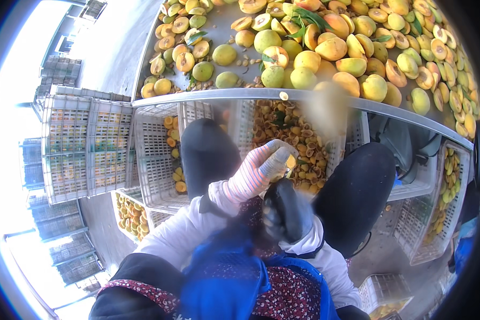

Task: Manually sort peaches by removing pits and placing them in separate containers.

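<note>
My left hand [264, 166], in a pale striped glove with grey fingertips, is closed around a small yellow peach piece [290, 161], mostly covered by the fingers. Right below it, my right hand [288, 210] in a dark glove is curled shut with the thumb side up. What it grips is hidden, and its lower part is smeared by motion. Both hands are between my knees, above a white crate [245, 125] holding cut peach pieces [282, 125]. Beyond them, whole yellow peaches [305, 77] and halved peaches [184, 61] cover a metal table [218, 24].
The table's metal rim [208, 96] crosses ahead of my knees. A white crate with peaches [157, 154] stands left, near stacked crates [90, 144]. Another filled crate [434, 205] is at the right. A blurred pale spot [325, 106] hides part of the rim.
</note>
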A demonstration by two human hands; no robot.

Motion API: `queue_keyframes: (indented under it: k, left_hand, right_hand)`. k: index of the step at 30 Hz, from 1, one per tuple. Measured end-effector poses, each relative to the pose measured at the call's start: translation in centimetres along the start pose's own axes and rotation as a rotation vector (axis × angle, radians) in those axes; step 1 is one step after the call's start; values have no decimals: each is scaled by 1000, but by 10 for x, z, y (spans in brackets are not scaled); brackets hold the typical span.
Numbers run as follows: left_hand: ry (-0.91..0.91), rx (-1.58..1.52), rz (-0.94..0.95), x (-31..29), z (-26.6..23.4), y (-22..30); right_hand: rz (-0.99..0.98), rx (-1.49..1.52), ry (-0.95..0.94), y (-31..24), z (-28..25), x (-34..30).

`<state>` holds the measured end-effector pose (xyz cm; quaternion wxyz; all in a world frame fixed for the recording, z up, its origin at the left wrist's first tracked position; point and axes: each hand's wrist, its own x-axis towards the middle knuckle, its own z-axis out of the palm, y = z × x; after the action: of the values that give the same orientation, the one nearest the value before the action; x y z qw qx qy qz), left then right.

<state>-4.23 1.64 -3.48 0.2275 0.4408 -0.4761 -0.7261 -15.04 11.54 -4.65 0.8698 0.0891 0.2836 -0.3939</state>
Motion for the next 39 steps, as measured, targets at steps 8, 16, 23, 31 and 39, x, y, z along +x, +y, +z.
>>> queue_keyframes:
  k: [8, 16, 23, 31, 39]
  left_hand:
    - [-50, 828, 493, 10, -14, 2]
    - [-114, -91, 54, 2, -1, -14]
    - [261, -491, -126, -1, 8, -17]
    - [757, -157, 324, -32, -85, 25]
    - [790, 1576, 130, 30, -135, 93]
  right_hand:
    - [227, 413, -364, 2, -15, 6]
    - [276, 709, -871, 11, -16, 13]
    - [294, 672, -818, 7, -19, 20]
    - [179, 556, -643, 4, -16, 16]
    - [132, 319, -433, -1, -17, 35]
